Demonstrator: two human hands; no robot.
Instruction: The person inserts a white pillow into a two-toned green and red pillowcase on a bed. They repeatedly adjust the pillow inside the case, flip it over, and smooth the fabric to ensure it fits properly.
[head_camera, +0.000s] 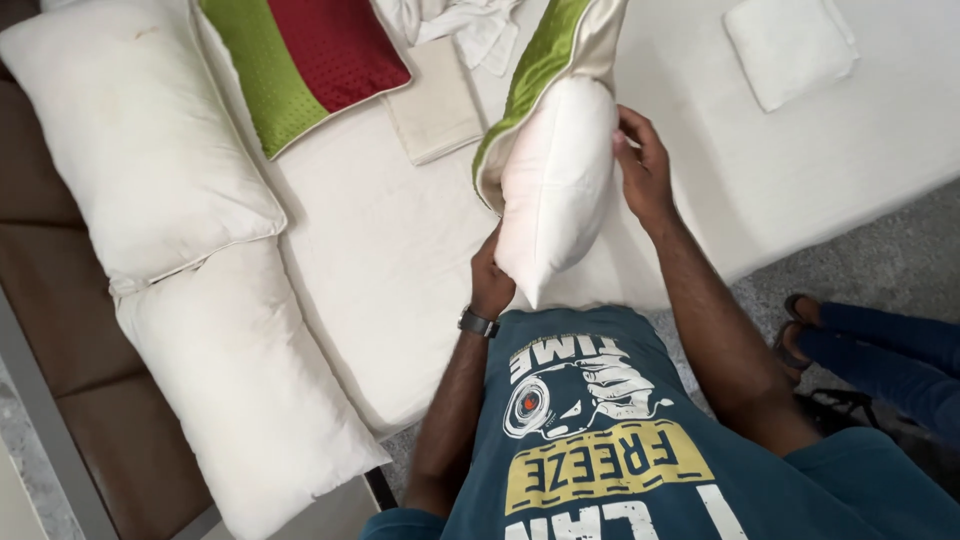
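Over the bed (400, 250) now, and both hands are on the one cushion: a white pillow insert (555, 180) held upright above the mattress, its lower corner pointing down toward the person's teal shirt (590, 440). The green and cream cover (560, 45) sits over the top part only, its open edge running down the insert's left side, so most of the white filling shows bare below it. The left hand (490, 280), with a dark watch at the wrist, is closed around the bottom of the insert from underneath; the right hand (642, 165) presses flat and curled against the insert's right side, fingers wrapped on the fabric, so both are gripping the same pillow. My read: the casing work is partway along, with the cover on the upper end and the greater part of the insert not yet inside it. Elsewhere on the bed, a red and green cushion (305, 60) lies flat near the top, fully covered by the look of it, with a folded beige cloth (435, 105) just beside it and a crumpled white cloth (460, 25) above that. Two long white pillows (140, 140) lie along the left edge, bare, and a folded white towel (790, 45) rests well apart at the far right. A second person's sandalled foot (800, 335) stands on the grey floor at the right.
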